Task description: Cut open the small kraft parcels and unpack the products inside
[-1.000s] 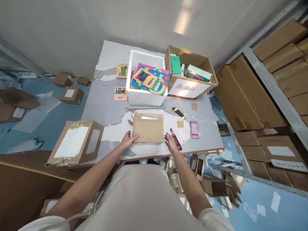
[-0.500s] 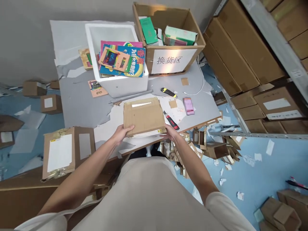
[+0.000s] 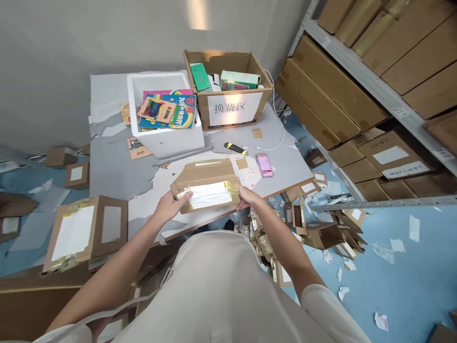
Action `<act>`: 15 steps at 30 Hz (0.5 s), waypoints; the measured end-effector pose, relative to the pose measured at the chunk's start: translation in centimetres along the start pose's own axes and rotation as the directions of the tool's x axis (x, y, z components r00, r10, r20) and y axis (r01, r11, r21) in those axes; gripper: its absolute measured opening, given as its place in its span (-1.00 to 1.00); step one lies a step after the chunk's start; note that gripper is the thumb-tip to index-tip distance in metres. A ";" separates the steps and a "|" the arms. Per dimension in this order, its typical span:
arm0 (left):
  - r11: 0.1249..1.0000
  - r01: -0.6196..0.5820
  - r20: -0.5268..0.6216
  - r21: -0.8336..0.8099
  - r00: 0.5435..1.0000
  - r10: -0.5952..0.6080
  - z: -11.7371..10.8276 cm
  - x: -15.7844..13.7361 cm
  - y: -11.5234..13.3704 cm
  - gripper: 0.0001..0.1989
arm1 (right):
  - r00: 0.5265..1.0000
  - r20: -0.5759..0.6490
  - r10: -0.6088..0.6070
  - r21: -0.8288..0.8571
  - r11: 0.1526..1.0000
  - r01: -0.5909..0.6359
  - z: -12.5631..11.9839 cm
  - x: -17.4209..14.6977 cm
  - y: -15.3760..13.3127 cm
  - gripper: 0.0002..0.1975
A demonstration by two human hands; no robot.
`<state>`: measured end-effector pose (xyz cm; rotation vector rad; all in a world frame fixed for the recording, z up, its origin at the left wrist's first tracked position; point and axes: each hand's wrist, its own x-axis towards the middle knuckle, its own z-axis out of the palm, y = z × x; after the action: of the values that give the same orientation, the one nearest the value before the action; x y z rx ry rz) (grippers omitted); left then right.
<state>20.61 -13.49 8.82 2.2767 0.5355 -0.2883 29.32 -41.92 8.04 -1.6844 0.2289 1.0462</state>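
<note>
A cardboard box is held between both hands over the front of the table, tilted so that a side with a white label and clear tape faces me. My left hand grips its left end, thumb pressed on the label. At the right end, my right hand is closed round the edge, its fingers partly hidden. Beyond the box lie a black and yellow box cutter, a small cardboard scrap and a pink blurred item.
A white foam box with books and a labelled carton stand at the back. A taped box sits at left. Shelves of cartons rise at right. Opened boxes and paper scraps litter the blue floor.
The cardboard box has tilted, bringing its labelled side into view. The red and black cutter beside it is now hidden. My view has shifted to the right and up.
</note>
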 end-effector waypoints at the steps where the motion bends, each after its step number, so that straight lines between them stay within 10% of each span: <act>1: 0.997 0.046 -0.031 0.069 0.999 -0.044 -0.3 -0.3 -0.2 -0.33 | 0.999 0.036 0.016 -0.029 0.999 -0.015 0.4 0.4 -0.3 -0.07; 5: 0.955 0.174 -0.122 0.240 0.981 -0.148 -1.4 -0.5 -1.4 -0.29 | 0.971 0.235 0.054 -0.143 0.989 -0.020 2.3 2.4 -1.0 -0.13; 10: 0.933 0.307 -0.164 0.187 0.946 -0.278 -0.7 0.1 -3.9 -0.17 | 0.995 0.095 0.026 -0.397 0.918 0.014 5.6 5.2 -1.8 -0.20; 15: 0.995 0.056 -0.466 0.081 0.885 -0.012 2.1 0.2 -5.2 -0.09 | 0.996 0.086 -0.008 -0.508 0.860 0.051 6.3 7.3 -2.2 -0.24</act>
<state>18.27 -11.70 4.01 2.4338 0.8207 0.2361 31.71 -33.17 4.07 -2.1032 -0.1463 1.2212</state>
